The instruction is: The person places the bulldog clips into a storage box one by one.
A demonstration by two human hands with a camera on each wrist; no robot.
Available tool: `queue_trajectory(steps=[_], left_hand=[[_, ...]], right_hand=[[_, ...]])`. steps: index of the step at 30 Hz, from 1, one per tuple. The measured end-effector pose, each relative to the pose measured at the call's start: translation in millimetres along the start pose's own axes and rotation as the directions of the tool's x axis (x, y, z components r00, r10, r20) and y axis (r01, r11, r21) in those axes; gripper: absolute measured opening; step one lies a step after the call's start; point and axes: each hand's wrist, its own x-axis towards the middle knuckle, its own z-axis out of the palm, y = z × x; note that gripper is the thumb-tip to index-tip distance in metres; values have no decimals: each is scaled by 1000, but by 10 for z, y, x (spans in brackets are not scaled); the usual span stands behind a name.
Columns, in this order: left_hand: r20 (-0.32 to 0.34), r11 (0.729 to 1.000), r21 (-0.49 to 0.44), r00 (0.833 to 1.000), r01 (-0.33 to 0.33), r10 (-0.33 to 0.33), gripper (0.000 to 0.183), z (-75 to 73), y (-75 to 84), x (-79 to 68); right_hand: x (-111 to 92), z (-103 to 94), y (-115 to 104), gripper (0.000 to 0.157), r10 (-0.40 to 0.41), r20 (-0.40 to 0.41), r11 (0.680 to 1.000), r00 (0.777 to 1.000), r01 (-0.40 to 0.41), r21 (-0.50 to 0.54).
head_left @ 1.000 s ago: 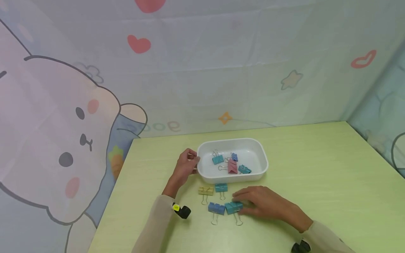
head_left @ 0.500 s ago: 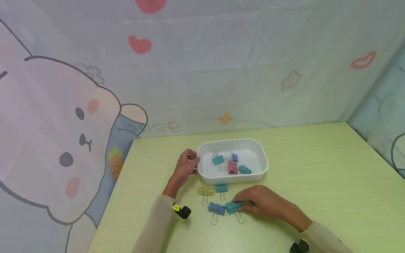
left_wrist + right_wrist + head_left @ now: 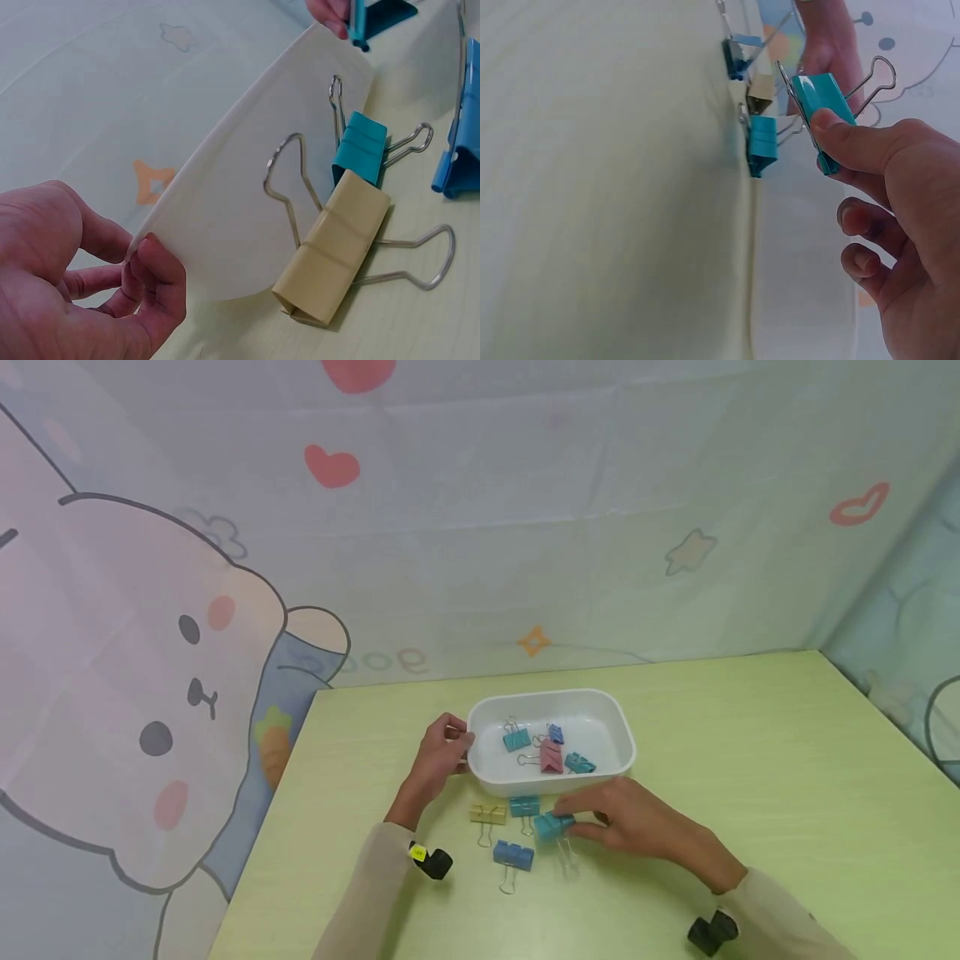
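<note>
My right hand (image 3: 637, 822) pinches a teal binder clip (image 3: 553, 825) between thumb and fingers. In the right wrist view this clip (image 3: 819, 94) is up off the table, its wire handles spread. My left hand (image 3: 437, 752) holds the left end of a white plastic tray (image 3: 555, 786); in the left wrist view thumb and fingers pinch its rim (image 3: 217, 142). Inside the tray lie a pink binder clip (image 3: 551, 757), a small blue one (image 3: 556, 733) and two teal ones. In front stand a yellow clip (image 3: 488, 813), another teal clip (image 3: 524, 806) and a blue clip (image 3: 513, 855).
The pale yellow-green table (image 3: 750, 760) reaches back to a printed cloth backdrop (image 3: 480, 527) with hearts and a cartoon animal. A black wrist camera (image 3: 433, 862) sits on the left sleeve, another (image 3: 712, 932) on the right.
My right hand has closed on the teal clip beside the blue one, raised it and carried it toward the tray. The left hand and tray have stayed in place.
</note>
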Motion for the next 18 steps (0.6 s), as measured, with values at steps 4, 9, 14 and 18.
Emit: queue_trajectory(steps=[4,9,14,18], left_hand=[[2,1000,0,1000,-2,2,19,-3,8,-6],[0,1000,4,1000,2,-2,20,-3,13,-11],[-1,1000,3,1000,1,-1,20,0,16,-7],[0,1000,0,1000,3,-3,21,1,18,-5]], right_hand=[[43,-97,-32,24,-23,-23,1000,999,23,-12],[108,-205,-64,26,-49,-74,999,996,47,-26],[193,-336,-76,28,-73,-137,997,988,70,-25],[264,-465,-68,32,-97,-195,995,976,90,-47]])
